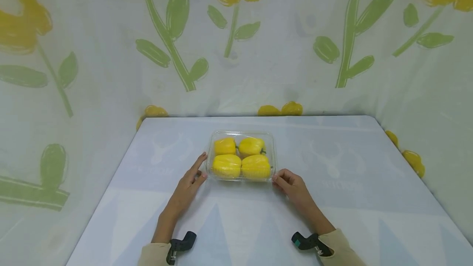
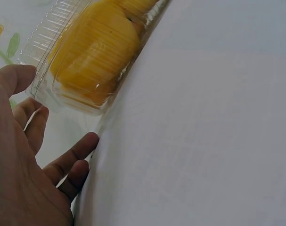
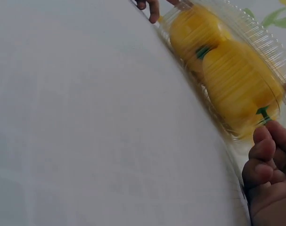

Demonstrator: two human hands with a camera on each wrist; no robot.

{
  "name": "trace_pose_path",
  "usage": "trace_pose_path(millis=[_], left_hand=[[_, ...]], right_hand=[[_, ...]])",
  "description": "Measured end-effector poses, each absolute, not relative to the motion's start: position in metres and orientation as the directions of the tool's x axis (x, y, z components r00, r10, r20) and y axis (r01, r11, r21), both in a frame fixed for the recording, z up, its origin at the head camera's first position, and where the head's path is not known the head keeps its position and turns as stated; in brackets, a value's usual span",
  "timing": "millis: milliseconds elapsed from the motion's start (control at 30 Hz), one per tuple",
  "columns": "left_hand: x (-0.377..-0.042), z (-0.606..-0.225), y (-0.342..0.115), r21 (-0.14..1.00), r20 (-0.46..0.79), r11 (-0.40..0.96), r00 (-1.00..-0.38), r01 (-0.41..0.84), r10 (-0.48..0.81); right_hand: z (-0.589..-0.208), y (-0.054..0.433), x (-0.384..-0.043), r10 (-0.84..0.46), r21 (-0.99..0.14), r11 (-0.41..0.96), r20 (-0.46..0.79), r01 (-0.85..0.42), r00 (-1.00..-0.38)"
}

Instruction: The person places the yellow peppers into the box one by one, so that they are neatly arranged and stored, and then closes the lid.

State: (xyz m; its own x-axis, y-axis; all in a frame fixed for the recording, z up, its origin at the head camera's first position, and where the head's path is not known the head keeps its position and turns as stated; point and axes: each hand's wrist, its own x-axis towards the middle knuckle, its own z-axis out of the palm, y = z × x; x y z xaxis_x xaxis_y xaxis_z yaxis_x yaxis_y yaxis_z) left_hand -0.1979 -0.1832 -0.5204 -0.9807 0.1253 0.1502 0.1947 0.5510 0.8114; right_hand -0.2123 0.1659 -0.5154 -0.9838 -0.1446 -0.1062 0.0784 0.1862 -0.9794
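A clear plastic clamshell container (image 1: 239,179) with a lid sits on the table, holding several yellow bell peppers (image 1: 256,166) with green stems. At its left side is my left hand (image 1: 187,186), fingers spread and mostly straight, fingertips right at the container's wall. In the left wrist view, a finger (image 2: 20,77) of that hand lies against the container's edge, while the others are spread below. My right hand (image 1: 293,188) is at the near right corner, its fingers curled and pinching the rim. In the right wrist view, those fingertips (image 3: 263,136) overlap the container's corner.
The white table (image 1: 354,225) has a pale blue pattern and extends to both sides of the container. Behind and beside it hangs a white curtain (image 1: 281,65) with yellow flowers and green leaves. Black wrist cameras (image 1: 181,244) sit at both sleeves.
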Motion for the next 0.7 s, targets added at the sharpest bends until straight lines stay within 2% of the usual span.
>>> trace_pose_path(millis=[67,167,367,533,700], left_hand=[[-0.198,-0.521,-0.183,0.812,0.154,0.549,-0.98,0.199,0.127],[-0.198,-0.521,-0.184,0.809,0.162,0.551,-0.979,0.205,0.127],[-0.2,-0.522,-0.184,0.802,0.192,0.548,-0.972,0.237,0.138],[-0.199,-0.521,-0.184,0.803,0.206,0.542,-0.969,0.248,0.139],[-0.198,-0.518,-0.183,0.794,0.205,0.567,-0.975,0.219,0.088]], right_hand=[[-0.516,0.166,-0.211,-0.134,-0.968,0.249,-0.057,0.022,-0.989],[-0.519,0.168,-0.213,-0.149,-0.96,0.273,0.028,-0.068,-0.988],[-0.524,0.171,-0.216,-0.175,-0.899,0.342,0.224,-0.273,-0.959],[-0.517,0.171,-0.214,-0.16,-0.797,0.421,0.404,-0.433,-0.901],[-0.496,0.166,-0.204,-0.202,-0.734,0.41,0.506,-0.542,-0.839]])
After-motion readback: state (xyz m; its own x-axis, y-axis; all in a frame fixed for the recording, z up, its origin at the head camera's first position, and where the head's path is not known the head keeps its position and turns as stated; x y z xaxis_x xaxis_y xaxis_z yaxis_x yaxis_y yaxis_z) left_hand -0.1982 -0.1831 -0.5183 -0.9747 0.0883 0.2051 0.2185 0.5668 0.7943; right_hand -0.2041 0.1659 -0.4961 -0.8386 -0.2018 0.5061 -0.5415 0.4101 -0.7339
